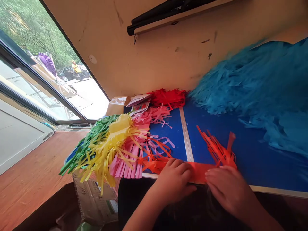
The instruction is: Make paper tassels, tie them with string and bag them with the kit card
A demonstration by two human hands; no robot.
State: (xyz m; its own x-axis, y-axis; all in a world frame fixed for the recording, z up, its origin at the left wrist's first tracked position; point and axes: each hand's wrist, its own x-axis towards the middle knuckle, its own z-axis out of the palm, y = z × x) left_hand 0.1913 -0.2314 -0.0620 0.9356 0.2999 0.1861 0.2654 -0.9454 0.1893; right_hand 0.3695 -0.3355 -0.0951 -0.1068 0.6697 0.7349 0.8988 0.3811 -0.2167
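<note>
Along the near edge of the blue table lies a strip of orange tissue paper (200,170), its two ends cut into loose fringe. My left hand (175,179) is closed over the left part of the strip, fingers curled on the paper and thumb underneath to the side. At the right part, my right hand (226,184) grips the strip with its fingers together, just below the upright fringe (218,146). A flat uncut band of the paper shows between the hands. Pink fringed paper (128,162) lies left of my left hand.
Yellow fringe (112,141), green fringe (92,136) and red fringe (168,98) are piled on the table's left side. A large blue fringed heap (260,83) covers the right back. A cardboard box (95,199) stands below the table's left; a window (55,64) is beyond.
</note>
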